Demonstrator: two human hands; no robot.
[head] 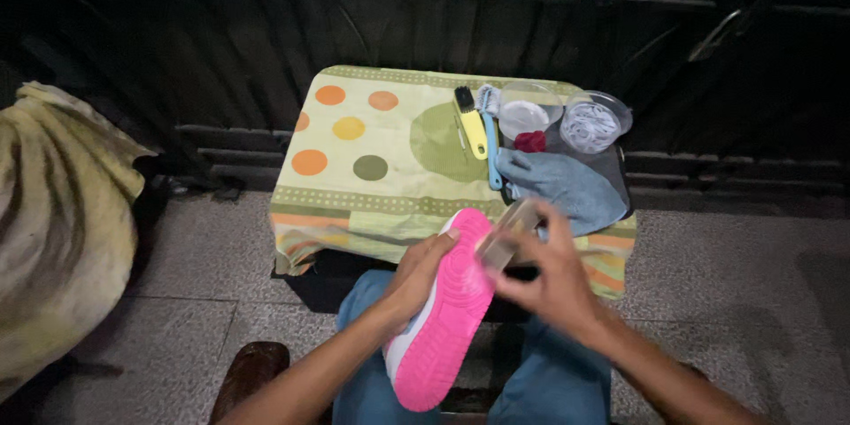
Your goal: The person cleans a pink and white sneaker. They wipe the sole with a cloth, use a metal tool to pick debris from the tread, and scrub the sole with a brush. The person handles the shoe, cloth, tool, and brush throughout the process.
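A shoe with a bright pink sole [447, 310] is being held over the lap, sole turned up, toe pointing to the far side and heel toward the near side. It is being gripped along its left edge by the left hand [416, 279], whose fingers are wrapped around the side near the toe. A small, pale, see-through object [507, 235], blurred so that its kind cannot be told, is being clasped by the right hand [553, 279] and pressed against the far right part of the sole, just beside the toe.

Just beyond the shoe, a low table is being covered by a pale green cloth [372, 159] printed with orange, yellow and green dots. On the right part of that cloth, a brush with a yellow handle and dark bristles [471, 122] is lying beside a light blue brush [490, 146]. To their right, a clear container with a white lid [524, 115] and a clear tub holding white coils [593, 124] are standing at the far edge. A folded blue-grey rag [567, 186] is lying near them, touching the blue brush. A small red thing [529, 142] is showing between the rag and the container.

Far to the left, a striped yellowish fabric [53, 212] is heaped on the grey tiled floor [212, 257].
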